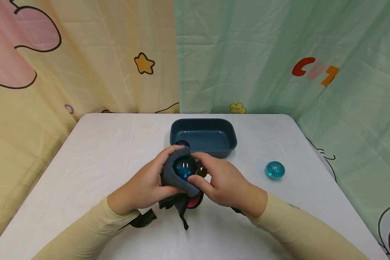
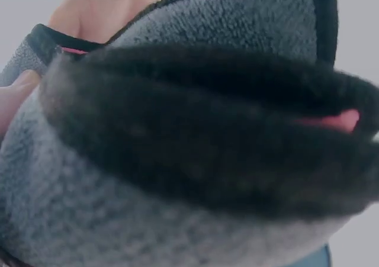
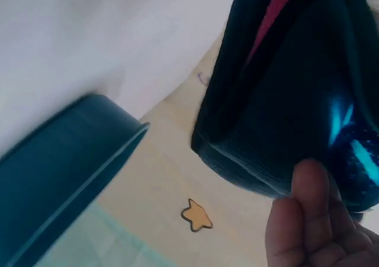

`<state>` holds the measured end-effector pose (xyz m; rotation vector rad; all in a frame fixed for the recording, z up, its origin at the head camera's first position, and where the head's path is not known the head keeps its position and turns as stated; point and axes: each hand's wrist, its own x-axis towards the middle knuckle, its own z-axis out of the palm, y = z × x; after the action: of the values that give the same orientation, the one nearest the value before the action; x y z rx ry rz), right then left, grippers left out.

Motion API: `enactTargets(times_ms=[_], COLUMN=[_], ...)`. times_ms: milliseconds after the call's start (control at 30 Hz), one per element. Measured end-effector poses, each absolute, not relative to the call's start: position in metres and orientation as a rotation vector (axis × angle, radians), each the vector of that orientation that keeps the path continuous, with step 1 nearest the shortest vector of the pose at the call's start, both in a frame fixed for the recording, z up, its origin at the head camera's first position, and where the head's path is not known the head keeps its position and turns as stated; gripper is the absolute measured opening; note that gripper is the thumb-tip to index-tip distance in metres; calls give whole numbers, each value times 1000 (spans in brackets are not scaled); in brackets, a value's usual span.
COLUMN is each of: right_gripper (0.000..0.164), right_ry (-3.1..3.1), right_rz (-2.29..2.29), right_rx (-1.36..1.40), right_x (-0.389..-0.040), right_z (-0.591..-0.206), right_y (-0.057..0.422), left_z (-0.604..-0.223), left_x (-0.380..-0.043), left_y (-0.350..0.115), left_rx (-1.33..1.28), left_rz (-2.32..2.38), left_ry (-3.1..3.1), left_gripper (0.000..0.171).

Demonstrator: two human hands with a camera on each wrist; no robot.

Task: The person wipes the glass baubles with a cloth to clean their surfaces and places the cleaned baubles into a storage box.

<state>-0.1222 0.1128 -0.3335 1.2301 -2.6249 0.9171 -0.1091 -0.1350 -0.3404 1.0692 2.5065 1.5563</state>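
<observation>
Dark-blue glass ball (image 1: 184, 168) sits above the white table (image 1: 126, 141), nestled in a folded grey cloth (image 1: 171, 177) just in front of the basin (image 1: 214, 137). From where I stand, the left hand (image 1: 146, 184) is curled round the cloth, cupping the ball through it, thumb on the near side. The right hand (image 1: 227, 180) pinches the ball between thumb and fingers, closed only as far as its roundness allows. I'd judge that wiping is the step in hand; the next move would call for turning the ball within the cloth without loosening either grip, as smooth glass could slip. A brown ball (image 1: 201, 169) peeks out beside the right fingers, and a dark ball (image 1: 183, 143) shows by the basin's edge; whether it lies inside I can't tell. A turquoise glass ball (image 1: 274, 170) rests well apart, to the right.
</observation>
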Motion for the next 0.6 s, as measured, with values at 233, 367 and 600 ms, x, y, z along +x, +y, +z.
enactTargets(times_ms=[233,367,600], right_gripper=[70,64,57], right_ry=[-2298,-2278,-2604], right_rz=[547,463,959], right_rx=[1387,1344,1225], right_x=[-123,-121,-118], right_z=[-333,-332,-335], right_y=[115,114,111], left_z=[-343,-341,-339], left_x=[-110,-110,-109], left_y=[-138,-136,-135], left_rx=[1039,1035,1047], left_rz=[1613,1633,1603], left_ry=[2463,2445,2463], left_gripper=[92,90,90])
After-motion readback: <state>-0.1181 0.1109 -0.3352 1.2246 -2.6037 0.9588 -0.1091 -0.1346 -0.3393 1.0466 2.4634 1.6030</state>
